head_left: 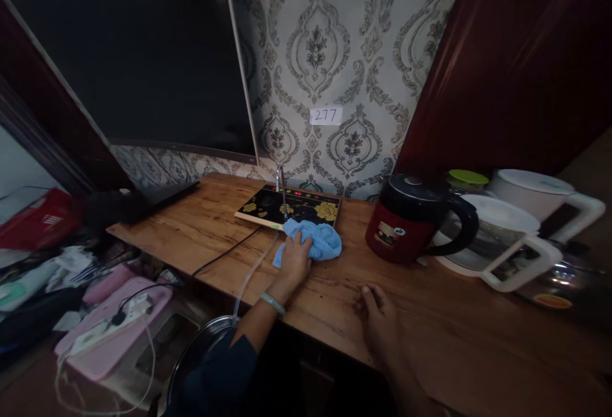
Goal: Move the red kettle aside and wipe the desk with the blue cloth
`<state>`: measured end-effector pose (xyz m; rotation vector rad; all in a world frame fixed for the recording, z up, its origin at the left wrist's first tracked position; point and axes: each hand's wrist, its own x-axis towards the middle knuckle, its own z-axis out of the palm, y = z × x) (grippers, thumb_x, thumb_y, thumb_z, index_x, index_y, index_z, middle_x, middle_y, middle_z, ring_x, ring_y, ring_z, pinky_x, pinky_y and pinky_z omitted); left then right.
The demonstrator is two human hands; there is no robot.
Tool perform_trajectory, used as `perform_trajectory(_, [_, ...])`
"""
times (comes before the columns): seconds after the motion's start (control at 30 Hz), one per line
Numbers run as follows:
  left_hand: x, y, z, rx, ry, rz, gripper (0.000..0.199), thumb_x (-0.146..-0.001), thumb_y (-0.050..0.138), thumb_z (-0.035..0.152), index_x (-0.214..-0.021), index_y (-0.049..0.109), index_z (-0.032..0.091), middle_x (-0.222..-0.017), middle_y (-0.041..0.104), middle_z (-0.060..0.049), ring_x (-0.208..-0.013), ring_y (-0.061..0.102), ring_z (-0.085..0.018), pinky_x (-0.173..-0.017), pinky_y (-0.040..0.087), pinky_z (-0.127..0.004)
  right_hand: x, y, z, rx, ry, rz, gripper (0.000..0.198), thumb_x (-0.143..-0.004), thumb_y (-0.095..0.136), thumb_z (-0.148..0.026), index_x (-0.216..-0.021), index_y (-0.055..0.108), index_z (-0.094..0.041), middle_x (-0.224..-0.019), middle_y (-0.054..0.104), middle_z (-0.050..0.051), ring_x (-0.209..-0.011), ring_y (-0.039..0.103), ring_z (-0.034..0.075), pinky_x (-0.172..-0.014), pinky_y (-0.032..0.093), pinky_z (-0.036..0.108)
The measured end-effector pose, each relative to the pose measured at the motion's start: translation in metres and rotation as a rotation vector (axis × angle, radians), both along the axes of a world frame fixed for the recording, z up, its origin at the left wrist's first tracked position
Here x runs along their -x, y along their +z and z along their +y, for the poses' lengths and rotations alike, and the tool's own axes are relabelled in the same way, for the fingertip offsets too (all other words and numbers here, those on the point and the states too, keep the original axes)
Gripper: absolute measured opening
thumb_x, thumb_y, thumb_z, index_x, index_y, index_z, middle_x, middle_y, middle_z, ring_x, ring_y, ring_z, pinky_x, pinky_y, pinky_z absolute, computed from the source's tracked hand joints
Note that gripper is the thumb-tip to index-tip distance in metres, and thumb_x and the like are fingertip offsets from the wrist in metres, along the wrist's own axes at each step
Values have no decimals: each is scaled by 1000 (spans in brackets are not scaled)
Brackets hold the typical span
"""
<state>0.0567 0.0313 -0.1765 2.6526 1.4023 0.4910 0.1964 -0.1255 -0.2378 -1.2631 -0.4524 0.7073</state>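
Currently, left hand (295, 260) grips blue cloth (326, 242) on bench (329, 283), by front edge of flowered panel (306, 210); right hand (381, 315) loosely bent, seemingly empty. Best press cloth flat, clear of spout (284, 197) and tube (248, 278).

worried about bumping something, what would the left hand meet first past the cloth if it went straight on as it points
Past the blue cloth, the left hand would probably meet the black flowered panel first, near its front edge; the cloth hides part of that edge, so any gap is unclear.
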Motion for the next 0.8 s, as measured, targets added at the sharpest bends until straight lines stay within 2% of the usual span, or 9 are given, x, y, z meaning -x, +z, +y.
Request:
perform_trajectory(0.1, [8, 19, -5, 101, -69, -7, 40, -78, 66, 14, -118, 67, 22, -126, 61, -11, -107, 62, -27, -96, 51, -39, -3, -5, 1, -9, 14, -11, 46, -68, 78, -62, -82, 67, -20, -64, 60, -2, -55, 54, 13, -49, 44, 23])
perform_trajectory(0.17, [6, 37, -3, 96, -72, -51, 40, -79, 67, 19, -120, 67, 23, -121, 63, -9, -104, 64, -25, -95, 51, -36, -4, -9, 2, -16, 26, -7, 46, -69, 78, -63, -83, 68, -20, -65, 61, -2, -56, 54, 13, -50, 45, 24])
perform_trajectory(0.23, [-3, 52, 5, 30, -32, -74, 43, -83, 67, 28, -126, 65, 23, -124, 62, -10, -110, 62, -27, -99, 49, -37, -5, -11, 3, -30, 22, 4, 45, -69, 77, -63, -83, 68, -21, -65, 60, -2, -55, 53, 13, -49, 44, 23])
perform_trajectory(0.3, [-16, 60, 16, -6, 4, -42, 52, -85, 67, 39, -135, 60, 25, -134, 58, -12, -122, 56, -32, -105, 44, -42, -5, -11, 4, -35, 15, 3, 46, -69, 78, -63, -82, 67, -21, -64, 59, -3, -55, 52, 12, -49, 43, 23])
perform_trajectory(0.37, [-31, 58, 27, 21, 25, 18, 66, -82, 70, 50, -142, 54, 28, -147, 50, -13, -133, 47, -38, -109, 39, -50, -4, -10, 4, -29, 9, 1, 47, -67, 78, -64, -81, 66, -21, -63, 57, -4, -55, 51, 12, -48, 42, 22])
perform_trajectory(0.43, [-44, 49, 34, 48, 25, 55, 72, -79, 72, 56, -143, 54, 28, -152, 45, -14, -135, 43, -42, -110, 37, -54, -4, -9, 3, -17, 15, 1, 48, -67, 78, -65, -82, 66, -20, -63, 58, -4, -55, 52, 12, -48, 41, 22])
perform_trajectory(0.53, [-55, 34, 36, 30, 2, 44, 59, -82, 70, 51, -133, 61, 23, -146, 49, -16, -128, 48, -41, -107, 38, -55, -4, -8, 3, -9, 28, -16, 49, -69, 76, -65, -84, 66, -20, -63, 58, -4, -54, 52, 12, -48, 41, 22])
perform_trajectory(0.63, [-56, 30, 32, 15, -20, 26, 47, -85, 68, 43, -127, 65, 22, -139, 53, -15, -125, 49, -39, -104, 40, -53, -4, -8, 3, -12, 28, -42, 47, -70, 76, -65, -83, 66, -20, -62, 57, -4, -54, 52, 13, -49, 42, 23])
perform_trajectory(0.8, [-36, 27, 16, 4, -88, 15, 46, -81, 70, 29, -127, 65, 27, -140, 53, -10, -123, 49, -36, -104, 43, -50, -5, -8, 3, -14, 23, -49, 47, -70, 75, -65, -82, 65, -21, -63, 59, -3, -54, 53, 13, -48, 43, 24])
